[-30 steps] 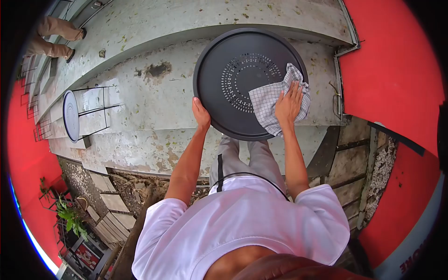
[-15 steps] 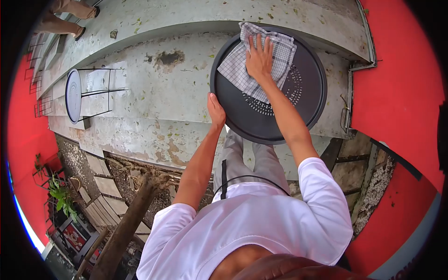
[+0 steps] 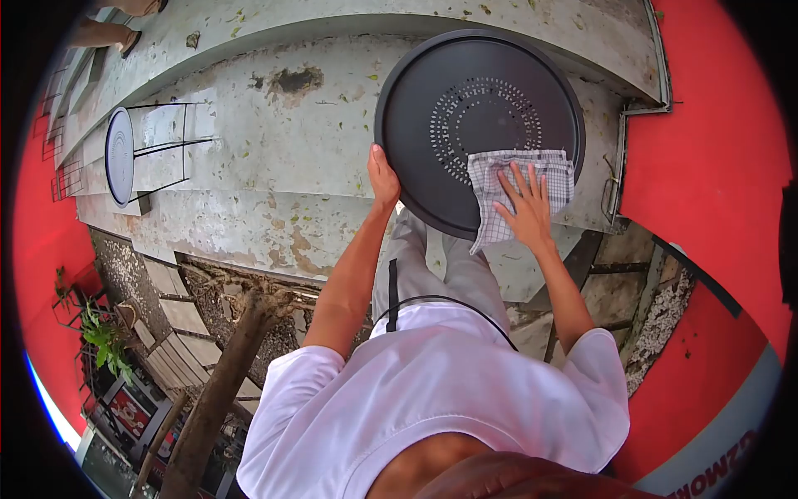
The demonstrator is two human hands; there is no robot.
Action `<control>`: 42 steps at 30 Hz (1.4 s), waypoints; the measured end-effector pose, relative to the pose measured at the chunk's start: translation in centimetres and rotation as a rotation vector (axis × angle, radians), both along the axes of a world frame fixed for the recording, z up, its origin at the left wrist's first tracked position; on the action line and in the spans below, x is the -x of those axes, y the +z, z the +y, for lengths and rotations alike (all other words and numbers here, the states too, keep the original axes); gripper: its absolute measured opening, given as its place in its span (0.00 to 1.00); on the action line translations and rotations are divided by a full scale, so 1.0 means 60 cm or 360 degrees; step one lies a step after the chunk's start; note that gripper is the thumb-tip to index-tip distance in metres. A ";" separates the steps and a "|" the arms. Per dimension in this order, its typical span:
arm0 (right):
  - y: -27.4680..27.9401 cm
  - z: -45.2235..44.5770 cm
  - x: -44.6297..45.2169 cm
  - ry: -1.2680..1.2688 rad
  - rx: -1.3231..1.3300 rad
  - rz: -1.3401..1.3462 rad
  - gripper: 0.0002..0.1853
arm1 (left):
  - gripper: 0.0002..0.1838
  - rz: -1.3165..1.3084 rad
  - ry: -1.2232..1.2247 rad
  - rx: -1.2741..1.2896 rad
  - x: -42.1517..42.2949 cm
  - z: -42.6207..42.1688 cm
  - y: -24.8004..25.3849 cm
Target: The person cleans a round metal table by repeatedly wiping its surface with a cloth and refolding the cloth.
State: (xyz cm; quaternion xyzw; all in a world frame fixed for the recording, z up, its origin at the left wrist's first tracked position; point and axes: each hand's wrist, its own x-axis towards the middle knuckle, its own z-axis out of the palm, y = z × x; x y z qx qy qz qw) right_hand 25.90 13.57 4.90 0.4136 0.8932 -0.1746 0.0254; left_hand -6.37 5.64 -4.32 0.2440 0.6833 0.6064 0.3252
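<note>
A round black table (image 3: 407,108) with a raised rim and a ring pattern of small pale marks stands in front of me. My left hand (image 3: 383,176) grips its left rim, the thumb up along the edge. On the lower right of the top lies a checked white-and-grey cloth (image 3: 495,218), partly hanging over the near rim. Flat on this cloth rests my right hand (image 3: 527,208), fingers spread. Its palm hides part of the cloth and of the table. The table's legs are hidden beneath the top.
Another round table (image 3: 119,156) with thin black legs stands or lies at the left on the concrete step (image 3: 283,158). Red walls (image 3: 706,158) flank both sides. A tree trunk (image 3: 220,391) rises at lower left. Another person's legs (image 3: 108,33) show at upper left.
My right hand has slid the cloth from the table's far side to its near right part, uncovering the ring pattern. My left hand keeps hold of the rim.
</note>
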 end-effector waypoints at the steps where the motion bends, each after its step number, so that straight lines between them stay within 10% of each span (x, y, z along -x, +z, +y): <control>1: 0.000 0.030 0.026 -0.0092 -0.0037 0.0007 0.39 | 0.28 0.0000 -0.0002 0.0006 0.000 0.001 0.005; 10: -0.040 0.020 0.352 0.0070 -0.0174 0.0402 0.49 | 0.24 0.0228 0.0055 -0.0044 0.001 0.006 0.015; 18: 0.006 -0.055 0.039 -0.0205 0.0207 -0.0040 0.59 | 0.26 0.0196 0.0035 -0.0023 -0.009 0.012 0.035; 28: -0.040 -0.035 0.297 -0.0154 0.0029 0.0338 0.53 | 0.28 0.0172 0.0154 -0.0041 -0.014 0.015 0.016; 42: -0.041 0.084 0.012 -0.0558 -0.0180 -0.0020 0.60 | 0.28 0.0097 -0.0011 0.0024 -0.012 0.016 0.030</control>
